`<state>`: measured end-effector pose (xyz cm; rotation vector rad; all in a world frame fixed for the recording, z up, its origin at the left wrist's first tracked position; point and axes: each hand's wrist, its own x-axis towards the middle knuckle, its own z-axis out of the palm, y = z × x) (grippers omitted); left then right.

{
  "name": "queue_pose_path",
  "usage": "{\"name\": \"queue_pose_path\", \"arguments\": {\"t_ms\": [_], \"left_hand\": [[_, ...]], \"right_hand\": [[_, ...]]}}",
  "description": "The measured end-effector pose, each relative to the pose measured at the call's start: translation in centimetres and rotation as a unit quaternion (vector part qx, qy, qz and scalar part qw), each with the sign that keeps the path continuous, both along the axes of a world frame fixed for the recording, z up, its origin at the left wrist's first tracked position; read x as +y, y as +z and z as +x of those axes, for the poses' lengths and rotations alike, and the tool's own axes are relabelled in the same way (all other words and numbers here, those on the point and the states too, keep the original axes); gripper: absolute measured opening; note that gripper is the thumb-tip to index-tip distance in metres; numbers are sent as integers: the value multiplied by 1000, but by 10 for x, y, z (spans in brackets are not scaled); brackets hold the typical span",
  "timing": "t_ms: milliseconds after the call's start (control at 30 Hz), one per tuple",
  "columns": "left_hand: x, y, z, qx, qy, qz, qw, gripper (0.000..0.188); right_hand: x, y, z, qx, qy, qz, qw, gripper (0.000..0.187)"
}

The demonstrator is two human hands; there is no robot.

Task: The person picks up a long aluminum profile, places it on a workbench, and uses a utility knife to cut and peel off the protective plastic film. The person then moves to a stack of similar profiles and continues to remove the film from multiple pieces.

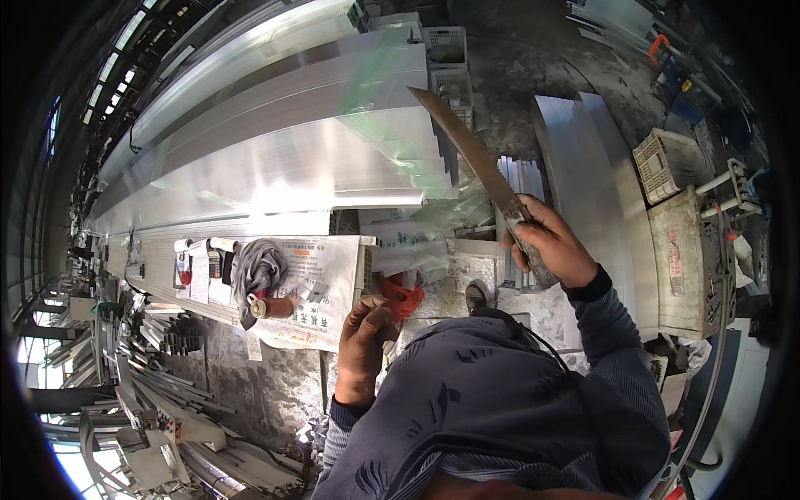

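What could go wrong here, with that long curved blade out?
The right hand grips the handle of the saw with no glove, so a slip toward the uncovered blade could cut it. The left hand, also bare, might get nicked if it came near the blade. And from this view the tip appears over the stack of long silvery panels, so a careless swing could perhaps scratch them.

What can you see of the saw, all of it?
The saw has a long, curved, brownish blade, metal by its look, narrowing to a pointed tip; teeth show near the handle. The handle is greyish and worn-looking, its material unclear. The right hand grips it, with the blade slanting forward and left. The tip shows against silvery panels; whether it touches them is unclear.
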<state>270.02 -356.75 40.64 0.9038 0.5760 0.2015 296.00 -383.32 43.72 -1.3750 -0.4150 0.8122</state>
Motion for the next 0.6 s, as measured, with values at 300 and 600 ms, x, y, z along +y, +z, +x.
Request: {"name": "queue_pose_path", "arguments": {"t_ms": [300, 600], "left_hand": [[-4, -8, 49, 31, 20, 3, 999, 11], [28, -9, 50, 32, 10, -2, 999, 10]], "right_hand": [[-25, 58, 72, 119, 53, -87, 988, 48], [49, 46, 102, 129, 140, -62, 980, 18]]}}
